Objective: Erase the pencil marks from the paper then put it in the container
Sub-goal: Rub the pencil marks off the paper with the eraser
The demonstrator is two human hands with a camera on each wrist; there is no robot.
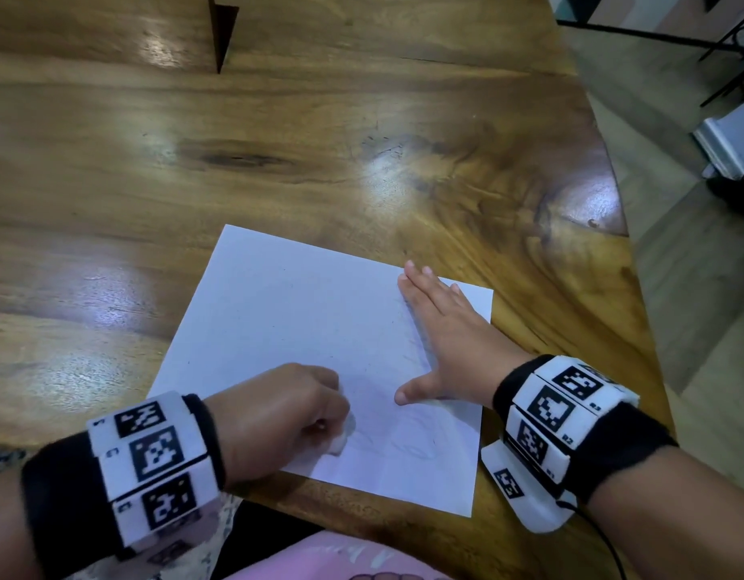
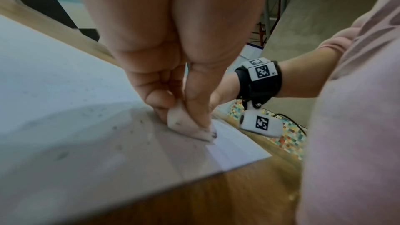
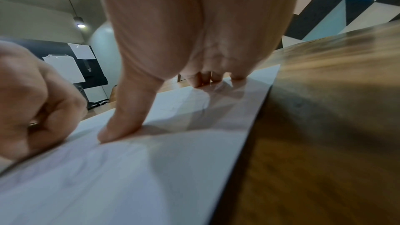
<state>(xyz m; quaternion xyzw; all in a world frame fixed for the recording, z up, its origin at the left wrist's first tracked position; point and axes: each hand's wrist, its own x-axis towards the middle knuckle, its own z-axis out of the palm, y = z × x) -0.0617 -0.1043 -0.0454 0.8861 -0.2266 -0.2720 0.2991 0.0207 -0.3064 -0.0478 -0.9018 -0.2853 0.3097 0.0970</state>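
Rubbing at the near part of the white rectangular sheet of paper (image 1: 320, 341), the left hand (image 1: 278, 416) has its fingers and thumb curled tight round a small, smudged white eraser (image 2: 186, 126), whose grey-streaked end is pressed onto the sheet. The right hand (image 1: 441, 341) lies flat on the paper's right side, fingers straight and thumb spread, grasping nothing, simply pinning the sheet to the glossy brown wooden surface (image 1: 362, 140). Faint pencil lines remain between the two hands and under the right palm, so the erasing looks only partly done, and dark eraser crumbs dot the sheet in the left wrist view. No container shows in any view, so where the paper must go afterwards cannot be told. The main risk, as I judge it, is creasing or tearing: only thin paper lies under the eraser, and a hard stroke toward the pinned side could buckle the sheet between the hands, while a stroke away from it could drag the free left side across the slick wood. The dirty eraser face could also smear graphite back onto cleaned areas. The marks under the right palm will need that hand shifted, and for that instant the sheet has no anchor. The paper's near corner lies close to the surface's edge, so a slide could carry it off.
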